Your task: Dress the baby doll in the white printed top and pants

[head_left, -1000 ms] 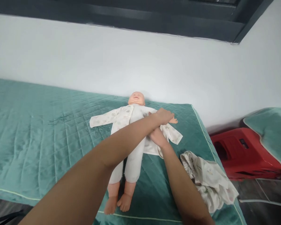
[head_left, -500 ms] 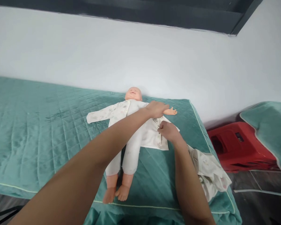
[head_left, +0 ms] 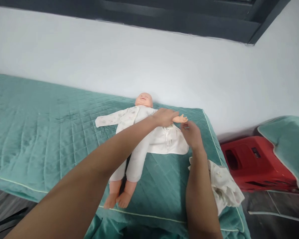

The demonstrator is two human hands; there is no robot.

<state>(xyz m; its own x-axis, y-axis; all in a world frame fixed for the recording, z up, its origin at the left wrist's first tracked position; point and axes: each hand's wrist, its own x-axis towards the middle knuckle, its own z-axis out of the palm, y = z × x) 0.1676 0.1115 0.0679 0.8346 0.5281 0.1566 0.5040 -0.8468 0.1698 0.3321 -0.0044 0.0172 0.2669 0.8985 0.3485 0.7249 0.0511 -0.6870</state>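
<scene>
A baby doll (head_left: 144,99) lies on its back, dressed in white trousers (head_left: 137,166) and a white patterned jacket (head_left: 127,116). One jacket sleeve covers the arm on the left. On the right the doll's forearm (head_left: 179,119) is bare, and my left hand (head_left: 164,117) is closed around that arm. The jacket's right half (head_left: 168,141) spreads flat beneath it. My right hand (head_left: 191,132) is beside the doll's bare hand, fingers loosely bent and apart; whether they touch it is unclear.
A crumpled white patterned cloth (head_left: 225,186) lies at the right edge of the green quilted bed cover (head_left: 52,139). A red plastic stool (head_left: 256,166), partly under another green cover (head_left: 289,142), stands to the right. The white wall (head_left: 139,59) rises behind the bed.
My right hand has let go of the jacket front and moved up and right to the doll's hand. The jacket's right half now lies flatter and wider. My left hand keeps its hold.
</scene>
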